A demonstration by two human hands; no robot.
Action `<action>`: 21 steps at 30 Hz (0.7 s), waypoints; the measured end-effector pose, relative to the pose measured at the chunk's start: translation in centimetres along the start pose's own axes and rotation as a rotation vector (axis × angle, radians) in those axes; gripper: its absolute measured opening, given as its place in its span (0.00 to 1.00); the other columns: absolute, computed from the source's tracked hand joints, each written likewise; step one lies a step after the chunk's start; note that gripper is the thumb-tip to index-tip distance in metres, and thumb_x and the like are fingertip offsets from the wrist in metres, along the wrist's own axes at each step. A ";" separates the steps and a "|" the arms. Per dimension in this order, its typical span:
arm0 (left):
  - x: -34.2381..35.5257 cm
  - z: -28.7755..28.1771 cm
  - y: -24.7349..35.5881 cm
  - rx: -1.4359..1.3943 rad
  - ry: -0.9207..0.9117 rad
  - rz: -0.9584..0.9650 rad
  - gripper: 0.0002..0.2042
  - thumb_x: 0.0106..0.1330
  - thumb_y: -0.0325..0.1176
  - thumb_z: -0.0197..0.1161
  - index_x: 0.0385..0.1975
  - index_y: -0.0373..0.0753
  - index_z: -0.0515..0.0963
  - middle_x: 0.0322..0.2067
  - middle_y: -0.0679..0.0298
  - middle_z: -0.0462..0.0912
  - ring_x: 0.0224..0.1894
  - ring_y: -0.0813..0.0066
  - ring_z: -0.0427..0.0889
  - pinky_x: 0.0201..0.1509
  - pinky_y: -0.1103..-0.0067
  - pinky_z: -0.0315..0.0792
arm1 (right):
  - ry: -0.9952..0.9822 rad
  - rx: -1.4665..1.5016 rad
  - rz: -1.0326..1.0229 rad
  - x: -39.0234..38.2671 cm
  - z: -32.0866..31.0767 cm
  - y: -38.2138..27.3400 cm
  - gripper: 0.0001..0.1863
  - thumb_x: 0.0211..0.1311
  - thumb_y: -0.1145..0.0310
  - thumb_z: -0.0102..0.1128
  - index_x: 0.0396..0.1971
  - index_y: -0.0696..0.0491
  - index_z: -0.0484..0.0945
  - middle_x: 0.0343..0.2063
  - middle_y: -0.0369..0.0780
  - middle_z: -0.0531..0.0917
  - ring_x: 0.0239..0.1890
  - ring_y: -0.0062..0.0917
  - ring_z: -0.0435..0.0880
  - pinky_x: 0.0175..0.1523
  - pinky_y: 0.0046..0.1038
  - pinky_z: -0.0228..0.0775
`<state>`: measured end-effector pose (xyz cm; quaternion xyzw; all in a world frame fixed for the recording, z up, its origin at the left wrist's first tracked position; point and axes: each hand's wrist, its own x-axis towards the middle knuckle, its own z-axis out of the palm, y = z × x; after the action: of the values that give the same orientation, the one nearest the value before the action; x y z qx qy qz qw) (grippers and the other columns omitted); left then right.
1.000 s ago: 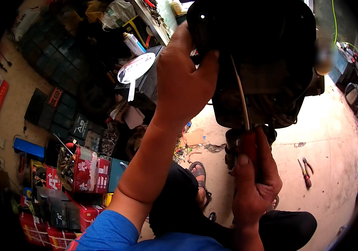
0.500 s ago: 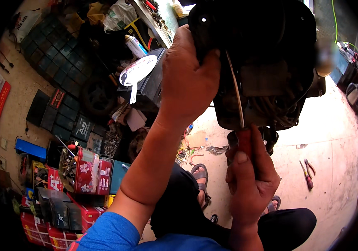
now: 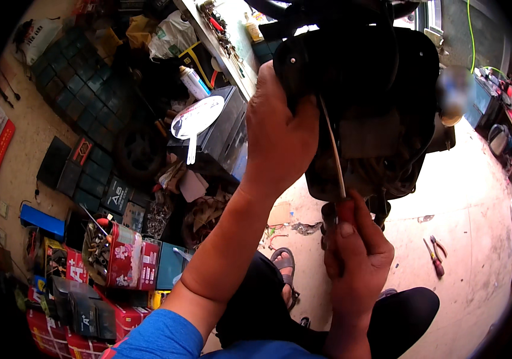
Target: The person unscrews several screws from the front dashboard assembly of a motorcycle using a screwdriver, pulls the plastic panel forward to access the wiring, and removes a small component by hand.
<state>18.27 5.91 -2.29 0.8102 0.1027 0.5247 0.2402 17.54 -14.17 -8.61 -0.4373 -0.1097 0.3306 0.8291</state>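
Since a second ago the screwdriver (image 3: 335, 161) has tilted a little, its shaft now slanting up and left into the black housing (image 3: 364, 102), while both hands have barely shifted. Left hand (image 3: 280, 134) clasps the housing's left edge, fingers wrapped behind it, steadying it overhead. Right hand (image 3: 355, 254) is clenched round the screwdriver's red handle, thumb pressed on top. Hard plastic and bulky, the housing looks rigid and probably weighty, best held at its rim; the thin steel shaft is stiff, though its tip is hidden.
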 end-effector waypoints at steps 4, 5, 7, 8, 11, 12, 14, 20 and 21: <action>0.0 0.3 -0.2 -0.002 0.024 0.029 0.14 0.70 0.22 0.64 0.55 0.35 0.77 0.42 0.58 0.86 0.43 0.66 0.85 0.53 0.71 0.78 | 0.016 0.009 0.025 0.2 -0.1 -0.6 0.28 0.77 0.71 0.62 0.72 0.64 0.74 0.24 0.30 0.77 0.20 0.07 0.67 0.24 0.15 0.55; 0.1 0.4 -0.2 0.002 0.031 0.045 0.14 0.71 0.22 0.64 0.55 0.35 0.77 0.42 0.57 0.87 0.43 0.66 0.86 0.53 0.70 0.78 | 0.017 -0.101 -0.032 0.2 -0.3 0.2 0.28 0.77 0.71 0.62 0.72 0.64 0.74 0.24 0.30 0.77 0.20 0.08 0.67 0.25 0.14 0.55; 0.1 0.5 -0.1 0.000 0.052 0.022 0.13 0.71 0.23 0.65 0.54 0.35 0.77 0.40 0.57 0.87 0.43 0.65 0.86 0.52 0.70 0.78 | 0.016 -0.247 -0.130 0.1 -0.6 1.3 0.28 0.77 0.71 0.62 0.73 0.63 0.74 0.25 0.31 0.78 0.21 0.08 0.69 0.26 0.14 0.58; 0.1 0.6 0.0 -0.002 0.063 0.012 0.13 0.71 0.23 0.65 0.54 0.35 0.77 0.40 0.56 0.87 0.43 0.65 0.86 0.52 0.69 0.78 | 0.021 -0.320 -0.176 0.0 -0.6 1.8 0.28 0.77 0.72 0.62 0.73 0.62 0.74 0.25 0.31 0.78 0.21 0.08 0.69 0.26 0.14 0.59; 0.1 0.9 0.4 0.055 0.078 0.007 0.13 0.72 0.20 0.60 0.54 0.35 0.74 0.38 0.49 0.87 0.43 0.48 0.89 0.48 0.63 0.80 | 0.044 -0.322 -0.161 -0.1 -0.6 1.8 0.27 0.75 0.74 0.63 0.72 0.62 0.76 0.34 0.35 0.83 0.30 0.11 0.76 0.36 0.17 0.66; 0.1 1.0 0.3 0.052 0.091 0.014 0.13 0.72 0.20 0.60 0.55 0.35 0.74 0.38 0.49 0.87 0.42 0.48 0.89 0.48 0.63 0.80 | 0.057 -0.281 -0.123 -0.3 -0.4 1.7 0.27 0.74 0.76 0.65 0.71 0.61 0.78 0.43 0.40 0.87 0.40 0.15 0.82 0.46 0.19 0.73; 0.1 1.1 0.0 0.047 0.119 0.029 0.14 0.72 0.21 0.60 0.55 0.35 0.73 0.38 0.49 0.87 0.42 0.48 0.89 0.47 0.64 0.80 | 0.062 -0.203 -0.078 -0.4 -0.4 1.3 0.27 0.72 0.78 0.66 0.70 0.62 0.79 0.51 0.44 0.91 0.47 0.18 0.88 0.54 0.21 0.79; 0.1 1.3 0.0 0.015 0.109 -0.023 0.15 0.71 0.21 0.62 0.56 0.36 0.73 0.39 0.50 0.86 0.41 0.48 0.89 0.48 0.64 0.80 | 0.031 -0.074 -0.014 -0.5 -0.8 0.5 0.28 0.72 0.79 0.65 0.71 0.63 0.77 0.48 0.42 0.91 0.40 0.15 0.84 0.50 0.21 0.78; 0.1 1.3 0.1 0.032 0.112 -0.021 0.15 0.71 0.21 0.62 0.56 0.36 0.73 0.39 0.50 0.86 0.41 0.48 0.89 0.48 0.63 0.80 | 0.035 -0.092 -0.024 -0.6 -0.6 0.2 0.28 0.71 0.80 0.65 0.71 0.64 0.77 0.47 0.42 0.91 0.41 0.16 0.84 0.51 0.21 0.78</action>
<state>19.48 5.52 -2.57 0.7823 0.1329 0.5648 0.2267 17.33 -14.87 -9.10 -0.4791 -0.1156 0.3078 0.8138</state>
